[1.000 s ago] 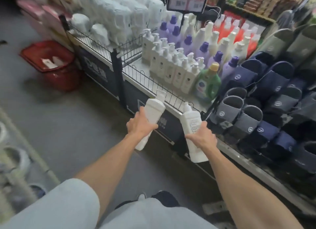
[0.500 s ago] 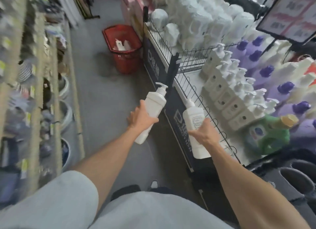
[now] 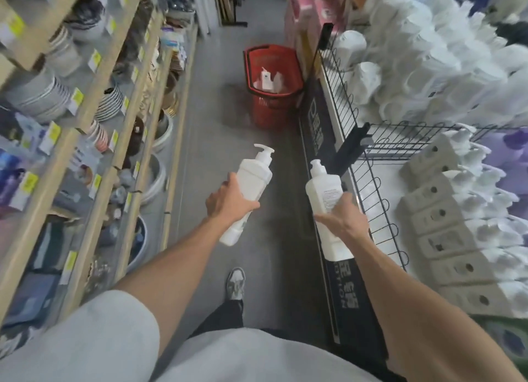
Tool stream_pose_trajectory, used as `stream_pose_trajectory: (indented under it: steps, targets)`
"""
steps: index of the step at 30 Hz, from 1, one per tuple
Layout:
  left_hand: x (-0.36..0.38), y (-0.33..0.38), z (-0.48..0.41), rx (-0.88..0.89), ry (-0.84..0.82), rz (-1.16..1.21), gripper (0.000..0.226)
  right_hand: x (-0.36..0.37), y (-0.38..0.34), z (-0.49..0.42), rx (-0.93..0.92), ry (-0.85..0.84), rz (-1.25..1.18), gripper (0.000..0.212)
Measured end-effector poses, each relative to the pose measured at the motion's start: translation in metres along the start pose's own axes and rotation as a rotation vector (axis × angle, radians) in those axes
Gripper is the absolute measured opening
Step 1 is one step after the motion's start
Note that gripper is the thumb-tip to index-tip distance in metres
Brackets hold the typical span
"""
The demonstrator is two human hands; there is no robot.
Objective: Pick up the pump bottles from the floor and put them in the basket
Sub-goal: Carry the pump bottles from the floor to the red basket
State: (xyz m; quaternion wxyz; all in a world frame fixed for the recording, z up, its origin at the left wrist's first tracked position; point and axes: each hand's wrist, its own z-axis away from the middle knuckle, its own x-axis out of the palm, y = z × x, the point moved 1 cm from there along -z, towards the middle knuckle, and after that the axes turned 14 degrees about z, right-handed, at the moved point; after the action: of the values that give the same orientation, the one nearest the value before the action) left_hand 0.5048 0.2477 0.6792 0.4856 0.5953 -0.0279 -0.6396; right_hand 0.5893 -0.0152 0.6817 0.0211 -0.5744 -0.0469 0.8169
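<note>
My left hand grips a white pump bottle around its middle, pump head pointing up and forward. My right hand grips a second white pump bottle with a label facing me. Both are held at waist height over the grey aisle floor. Ahead on the floor stands the red basket, close against the display stand on the right, with a few white bottles lying inside it.
Wooden shelves of bowls and plates line the left of the aisle. On the right a wire-fenced display table holds rows of white pump bottles and white packs. My shoe is on the floor below my hands.
My view has swung left along the aisle, bringing the red basket from the left side to straight ahead. Both hands keep their hold on the bottles.
</note>
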Motion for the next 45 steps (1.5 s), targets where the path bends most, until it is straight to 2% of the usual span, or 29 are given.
stream_pose_trajectory:
  steps: [14, 34, 45]
  targets:
    - [-0.058, 0.027, -0.177, -0.011, 0.023, -0.005, 0.080, -0.051, -0.126, -0.151, -0.032, 0.004, 0.037, 0.068]
    - [-0.064, 0.108, -0.418, -0.082, 0.048, 0.029, 0.076, -0.118, -0.203, -0.411, -0.064, -0.015, 0.036, 0.075]
    - [-0.093, 0.129, -0.571, -0.077, 0.007, 0.024, 0.076, -0.146, -0.297, -0.527, -0.022, -0.033, 0.042, 0.070]
